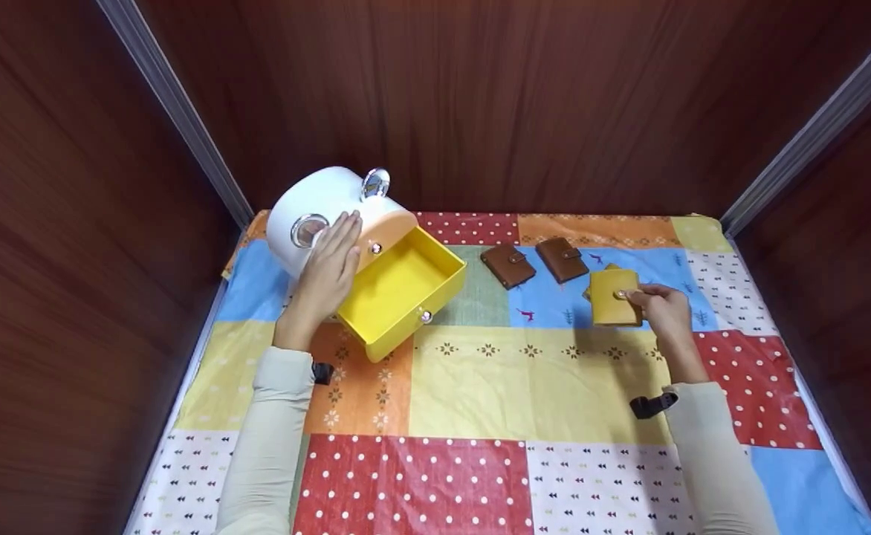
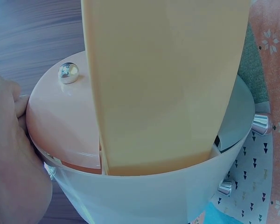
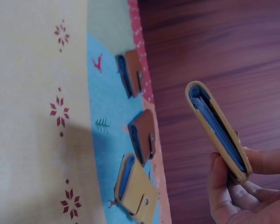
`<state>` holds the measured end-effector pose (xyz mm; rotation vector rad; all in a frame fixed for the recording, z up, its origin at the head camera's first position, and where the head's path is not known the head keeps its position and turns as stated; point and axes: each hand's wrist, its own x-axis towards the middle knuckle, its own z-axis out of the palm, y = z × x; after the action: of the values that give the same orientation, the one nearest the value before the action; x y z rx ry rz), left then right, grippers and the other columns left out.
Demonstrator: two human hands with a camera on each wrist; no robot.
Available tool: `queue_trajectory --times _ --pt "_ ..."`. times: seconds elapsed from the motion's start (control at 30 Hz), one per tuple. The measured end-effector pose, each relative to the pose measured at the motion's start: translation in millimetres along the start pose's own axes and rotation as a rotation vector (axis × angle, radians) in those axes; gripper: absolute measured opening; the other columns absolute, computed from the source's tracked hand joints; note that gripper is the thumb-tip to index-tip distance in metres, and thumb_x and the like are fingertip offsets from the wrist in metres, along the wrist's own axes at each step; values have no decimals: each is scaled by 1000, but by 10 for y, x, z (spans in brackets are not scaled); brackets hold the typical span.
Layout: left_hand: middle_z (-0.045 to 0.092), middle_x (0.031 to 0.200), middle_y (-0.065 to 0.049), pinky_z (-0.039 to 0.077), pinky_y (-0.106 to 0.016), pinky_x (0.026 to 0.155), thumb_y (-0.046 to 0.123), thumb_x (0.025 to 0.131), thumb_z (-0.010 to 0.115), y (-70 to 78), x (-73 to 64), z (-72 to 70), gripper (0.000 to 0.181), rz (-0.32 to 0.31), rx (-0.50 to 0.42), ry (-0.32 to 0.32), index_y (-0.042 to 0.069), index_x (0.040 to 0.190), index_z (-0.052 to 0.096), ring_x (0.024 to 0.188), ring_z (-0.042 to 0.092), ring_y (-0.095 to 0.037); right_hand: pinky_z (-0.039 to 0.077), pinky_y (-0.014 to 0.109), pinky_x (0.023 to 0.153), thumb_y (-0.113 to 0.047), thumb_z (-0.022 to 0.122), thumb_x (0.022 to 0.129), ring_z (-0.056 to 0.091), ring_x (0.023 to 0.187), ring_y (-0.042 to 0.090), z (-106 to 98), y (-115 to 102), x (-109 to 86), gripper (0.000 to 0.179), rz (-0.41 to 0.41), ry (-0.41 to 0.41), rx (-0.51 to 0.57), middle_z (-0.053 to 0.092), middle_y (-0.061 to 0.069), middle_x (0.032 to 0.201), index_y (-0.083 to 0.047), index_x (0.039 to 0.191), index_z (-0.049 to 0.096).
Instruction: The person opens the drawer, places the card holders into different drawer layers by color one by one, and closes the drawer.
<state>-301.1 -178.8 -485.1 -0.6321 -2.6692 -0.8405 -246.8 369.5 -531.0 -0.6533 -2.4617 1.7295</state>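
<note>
My left hand [image 1: 324, 271] rests with straight fingers on a white rounded drawer box [image 1: 324, 195]. From that box a yellow drawer [image 1: 387, 342] is pulled well out, its inside bare. In the left wrist view a peach drawer [image 2: 65, 121] beside it is closed. On the right, my right hand [image 1: 667, 310] pinches a yellow card wallet [image 1: 606, 303] between thumb and fingers, held above the cloth. The right wrist view shows blue sleeves inside it. Beneath lies a second yellow wallet [image 3: 137, 189], mostly hidden from the head camera.
Two brown wallets [image 1: 507, 265] [image 1: 562, 260] with snap straps lie between the drawer and the yellow wallets. A patchwork cloth [image 1: 480, 394] covers the table. Brown wood-grain panels [image 1: 480, 104] close in the back and both sides.
</note>
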Motion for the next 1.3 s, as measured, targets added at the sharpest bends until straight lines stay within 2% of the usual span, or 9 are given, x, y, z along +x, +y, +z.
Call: queue_trajectory --times 0.37,0.63,0.9,1.17,1.3 --pt "32 175 -11 11 -48 139 23 116 38 -6 1 4 53 9 -5 1 5 166 35 166 23 -31 56 15 72 -24 68 103 64 80 0 78 -114 -22 52 -21 -13 25 65 -14 88 10 142 60" --pt "30 176 -9 9 -47 139 24 117 36 4 -10 -9 53 -7 -10 -9 7 166 33 166 21 -29 56 16 75 -24 66 105 65 84 1 145 -190 -51 53 -43 -35 37 65 -8 100 8 145 57" --pt "32 175 -10 10 -45 139 23 117 37 0 -6 4 52 -1 -4 5 6 166 35 166 22 -29 58 17 74 -22 67 104 67 82 2 219 -263 -82 50 -86 -29 54 66 -8 96 11 141 60" --pt "30 176 -10 9 -44 139 24 117 36 7 -10 6 53 -12 -3 -5 7 166 33 166 21 -28 56 17 74 -21 67 103 66 81 3 257 -351 -112 46 -88 -32 82 67 -11 91 10 136 63" --pt "29 176 -9 9 -45 139 25 117 35 12 -13 3 53 -14 -5 -2 7 167 33 166 21 -28 57 17 74 -20 68 103 67 81 4 290 -392 -118 47 -106 -31 84 67 -8 94 11 137 63"
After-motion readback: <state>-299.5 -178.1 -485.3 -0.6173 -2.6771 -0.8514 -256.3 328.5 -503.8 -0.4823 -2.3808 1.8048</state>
